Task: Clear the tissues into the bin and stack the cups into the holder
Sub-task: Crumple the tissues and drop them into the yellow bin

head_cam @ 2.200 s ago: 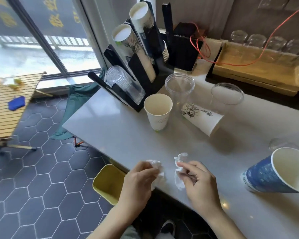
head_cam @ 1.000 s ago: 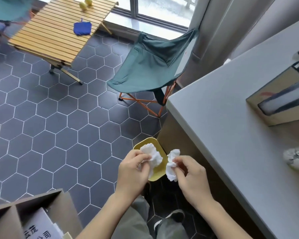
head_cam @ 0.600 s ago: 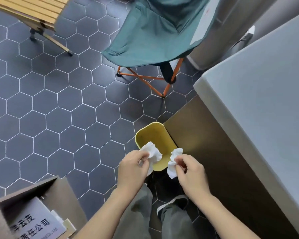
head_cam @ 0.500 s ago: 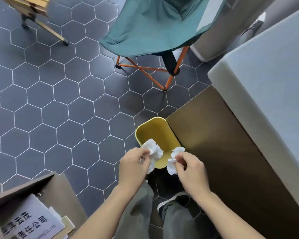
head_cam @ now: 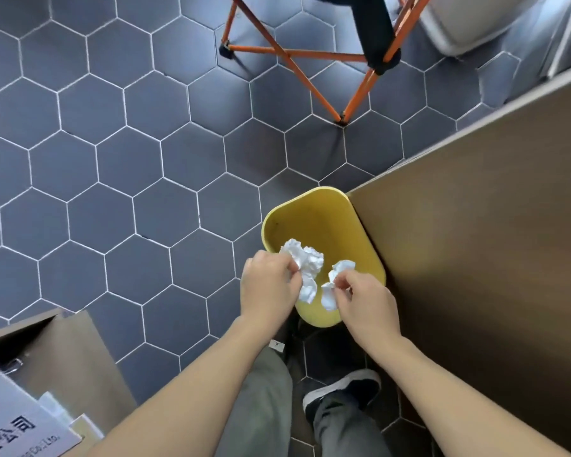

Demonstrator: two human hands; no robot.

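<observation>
Tissues held over the bin, not yet dropped.
A crumpled tissue (head_cam: 302, 263) is pinched in the left hand (head_cam: 269, 288), another tissue (head_cam: 335, 285) in the right hand (head_cam: 365, 303), above the yellow bin (head_cam: 314, 214); both grips need opening.

The only readable writing is on a white sheet (head_cam: 10, 427) in the cardboard box (head_cam: 63, 351) at the near left: large black Chinese characters "任公司", cut off by the frame edge, with smaller Latin letters beneath ending "Co., Ltd."
</observation>
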